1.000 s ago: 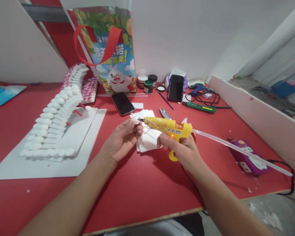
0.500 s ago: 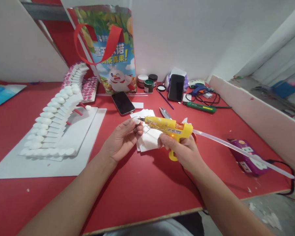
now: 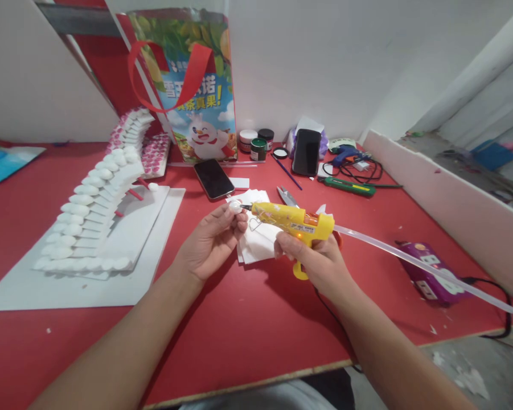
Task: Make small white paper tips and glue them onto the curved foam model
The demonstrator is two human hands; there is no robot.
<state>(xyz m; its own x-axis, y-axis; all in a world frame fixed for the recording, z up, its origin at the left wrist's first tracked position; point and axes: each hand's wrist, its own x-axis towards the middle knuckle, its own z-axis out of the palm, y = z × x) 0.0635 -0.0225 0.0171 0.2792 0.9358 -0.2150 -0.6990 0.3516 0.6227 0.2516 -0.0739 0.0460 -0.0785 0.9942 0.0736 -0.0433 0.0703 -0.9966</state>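
Observation:
My right hand point(image 3: 314, 256) is wrapped round the handle of a yellow hot glue gun point(image 3: 279, 214), whose orange light is lit. A long clear glue stick point(image 3: 410, 259) sticks out of its back end. Between the fingertips of my left hand point(image 3: 216, 230) is a small white rounded piece point(image 3: 236, 206). The gun's dark nozzle is at this piece; whether it touches is too small to tell. White paper sheets point(image 3: 256, 242) lie on the table under the nozzle. To the left, a curved stepped model point(image 3: 89, 199) edged with white oval pieces rests on white boards point(image 3: 111, 296).
Behind my hands are a phone point(image 3: 214, 179), scissors point(image 3: 287, 196), paint jars point(image 3: 258, 149) and a thin brush point(image 3: 288, 173). A second phone point(image 3: 306, 152) leans near a green-handled tool point(image 3: 350, 186). A carton bag point(image 3: 200, 85) stands at the back; a purple box point(image 3: 431, 273) lies right.
The white piece in my left fingertips has turned slightly and shows more of its round face. My left hand and the glue gun have shifted only a little.

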